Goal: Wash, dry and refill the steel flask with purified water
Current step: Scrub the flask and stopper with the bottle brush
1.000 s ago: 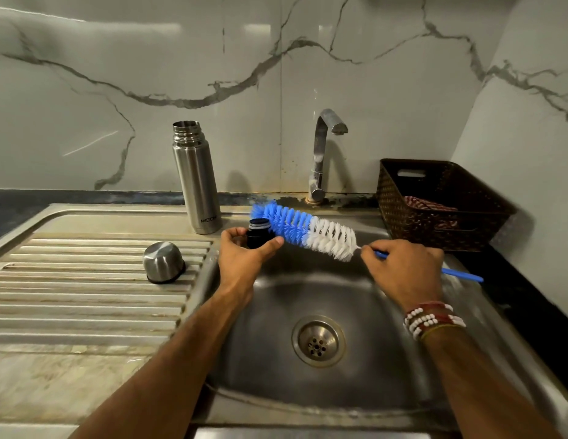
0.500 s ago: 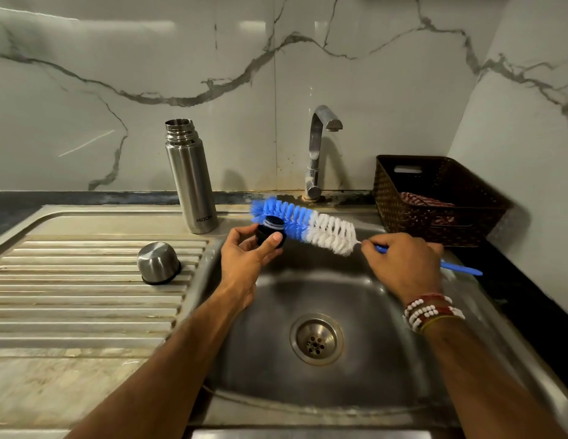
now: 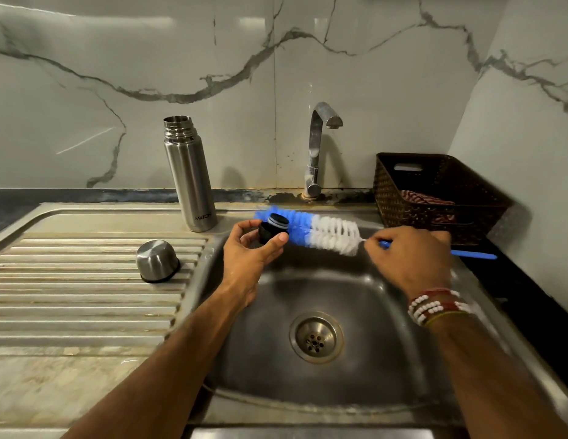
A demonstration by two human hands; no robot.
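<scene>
While the tall, cylindrical brushed-steel flask [image 3: 190, 182] stands upright and uncapped on the back ledge of the stainless-steel sink [image 3: 355, 289], just left of the chrome tap [image 3: 317, 147], the scrubbing centres on its small round black stopper with a grey-blue top [image 3: 273, 229]. The left hand [image 3: 249, 251] holds that stopper over the basin's far edge. Its grip is a pinch, thumb on the near side and fingers curled round the far side. The right hand [image 3: 409, 258] has its grip closed round the thin blue handle of a long bottle brush with blue and white bristles [image 3: 324, 234], whose blue end lies against the stopper from behind. The flask's domed steel cup lid [image 3: 157, 261] sits mouth down on the ribbed drainboard [image 3: 86, 296], well apart from both hands. A dark brown woven basket [image 3: 435, 185] stands on the worktop to the right. No water is visibly running.

The stopper looks light and hard, and probably turns slick once wet, so pinching its side wall leaves top and thread free for the bristles. The flask is rigid, smooth and likely empty, hence light but, being tall and narrow, easy to tip. It is best taken with 1 hand wrapped round mid-body rather than by the threaded neck.
</scene>
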